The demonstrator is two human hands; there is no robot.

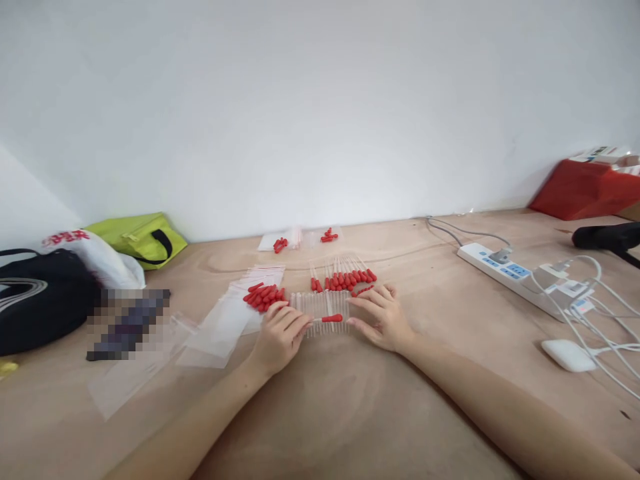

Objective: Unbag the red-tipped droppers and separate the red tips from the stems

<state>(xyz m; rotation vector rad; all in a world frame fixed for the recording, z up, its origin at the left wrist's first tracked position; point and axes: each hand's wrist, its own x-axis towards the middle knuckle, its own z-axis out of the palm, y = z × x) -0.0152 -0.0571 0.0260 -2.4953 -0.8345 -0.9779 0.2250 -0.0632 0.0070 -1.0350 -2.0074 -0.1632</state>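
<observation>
My left hand (283,332) pinches the clear tube of a dropper with a red rubber bulb (332,319). The dropper lies level above a row of clear glass tubes (327,301). My right hand (383,316) is just right of the bulb, its thumb and fingers apart; no contact with the bulb shows. Left of the row is a pile of loose red bulbs (263,297). Behind it lie several finished-looking droppers (350,279), bulbs toward me. A few red bulbs beside my right hand are partly covered by its fingers.
Clear zip bags (220,333) lie left of my hands. Two small groups of red bulbs (281,245) rest near the wall. A power strip (515,277) with cables and a white charger (569,355) is at right. Bags (45,300) stand at far left.
</observation>
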